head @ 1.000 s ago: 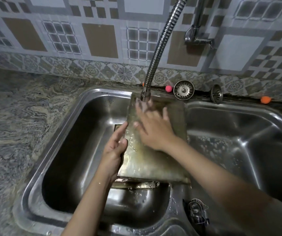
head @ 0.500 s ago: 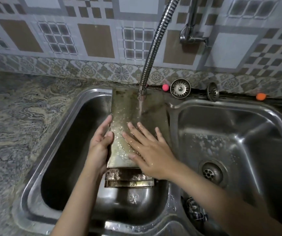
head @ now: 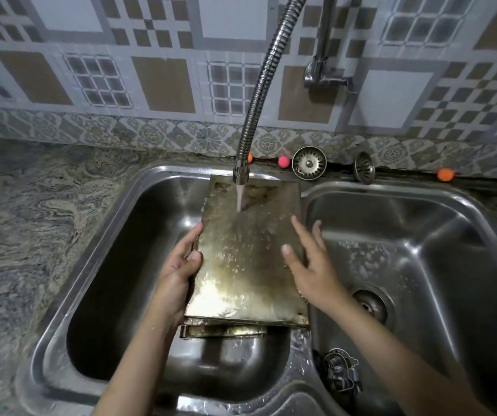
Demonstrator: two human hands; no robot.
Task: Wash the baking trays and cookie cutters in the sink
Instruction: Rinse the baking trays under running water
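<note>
A stained metal baking tray [head: 245, 253] lies tilted over the left sink basin [head: 115, 265], underside up, with water from the flexible faucet [head: 263, 94] running onto its far end. My left hand [head: 181, 268] grips the tray's left edge. My right hand [head: 310, 265] lies at the tray's right edge with straight, spread fingers. A second tray [head: 226, 330] shows just beneath the near edge. Metal cookie cutters [head: 341, 370] sit at the near side of the right basin.
The right basin [head: 421, 235] has an open drain [head: 370, 304]. Two sink strainers [head: 309, 162] lean against the backsplash, with small pink and orange balls [head: 445, 174] along the ledge. A marbled counter [head: 31, 220] runs left of the sink.
My right hand slid from the far end of the tray down across it and out to its right edge. The tray shifted slightly; water now falls straight on its surface.
</note>
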